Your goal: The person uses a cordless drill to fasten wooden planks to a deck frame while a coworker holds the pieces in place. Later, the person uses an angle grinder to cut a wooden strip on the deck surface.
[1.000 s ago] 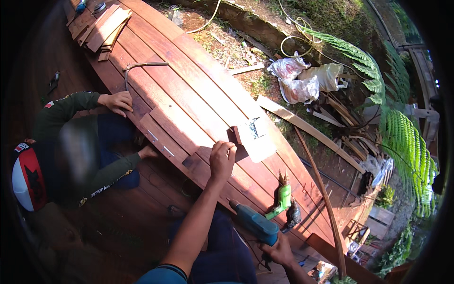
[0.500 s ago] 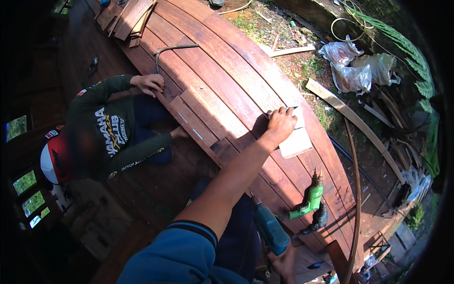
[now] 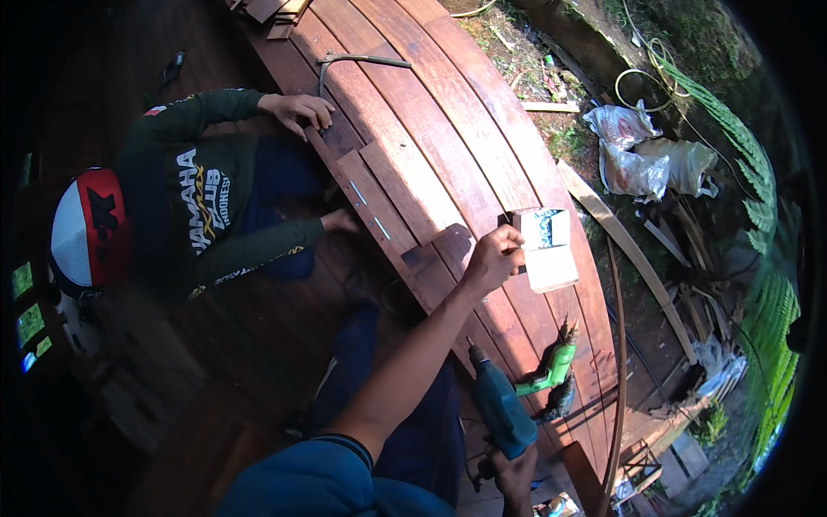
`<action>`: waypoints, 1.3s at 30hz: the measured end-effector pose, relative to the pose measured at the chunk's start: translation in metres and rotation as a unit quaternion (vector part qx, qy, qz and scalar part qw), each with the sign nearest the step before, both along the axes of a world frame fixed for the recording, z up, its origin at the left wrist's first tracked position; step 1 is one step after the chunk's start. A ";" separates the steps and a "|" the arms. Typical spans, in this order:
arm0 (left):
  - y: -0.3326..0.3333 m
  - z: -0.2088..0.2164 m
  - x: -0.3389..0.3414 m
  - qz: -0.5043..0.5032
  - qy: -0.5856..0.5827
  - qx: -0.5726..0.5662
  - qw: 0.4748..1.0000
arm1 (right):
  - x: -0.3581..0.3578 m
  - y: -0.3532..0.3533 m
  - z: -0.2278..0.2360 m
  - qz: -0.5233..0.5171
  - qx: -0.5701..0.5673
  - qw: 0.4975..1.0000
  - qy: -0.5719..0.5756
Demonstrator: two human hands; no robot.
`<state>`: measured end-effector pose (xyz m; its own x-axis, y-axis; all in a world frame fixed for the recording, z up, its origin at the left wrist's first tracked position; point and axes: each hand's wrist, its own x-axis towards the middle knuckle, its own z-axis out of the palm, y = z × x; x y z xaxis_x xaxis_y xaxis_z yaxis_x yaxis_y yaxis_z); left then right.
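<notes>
My right hand (image 3: 514, 470) grips the blue drill (image 3: 502, 409), near. My left hand (image 3: 493, 260) is bunched beside the open box (image 3: 551, 269); I can't tell if it's pinching. Big letters (image 3: 190, 185) fill the left shirt (image 3: 164, 189). Planks (image 3: 422, 146) run far, right edge curved.

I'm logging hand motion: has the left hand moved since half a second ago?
Yes, leftward: the left hand was over the open box; now it is at the box's left side, contents uncovered.
</notes>
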<state>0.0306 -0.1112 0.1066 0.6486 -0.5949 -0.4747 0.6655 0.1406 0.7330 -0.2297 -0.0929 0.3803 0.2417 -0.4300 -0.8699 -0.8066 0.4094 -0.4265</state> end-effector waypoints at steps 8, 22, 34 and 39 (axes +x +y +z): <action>0.169 0.010 -0.068 0.274 0.334 -0.071 0.899 | 0.062 -0.020 -0.021 0.118 0.028 0.986 -0.113; 0.187 0.016 -0.067 0.423 0.398 -0.198 0.790 | 0.100 0.003 -0.042 0.241 0.047 0.965 -0.091; 0.185 -0.023 -0.053 0.398 0.454 -0.263 0.753 | 0.132 0.021 -0.049 0.592 -0.205 0.771 -0.113; 0.146 -0.055 -0.033 0.458 0.464 -0.368 0.663 | 0.170 0.032 -0.060 0.607 -0.253 0.739 -0.146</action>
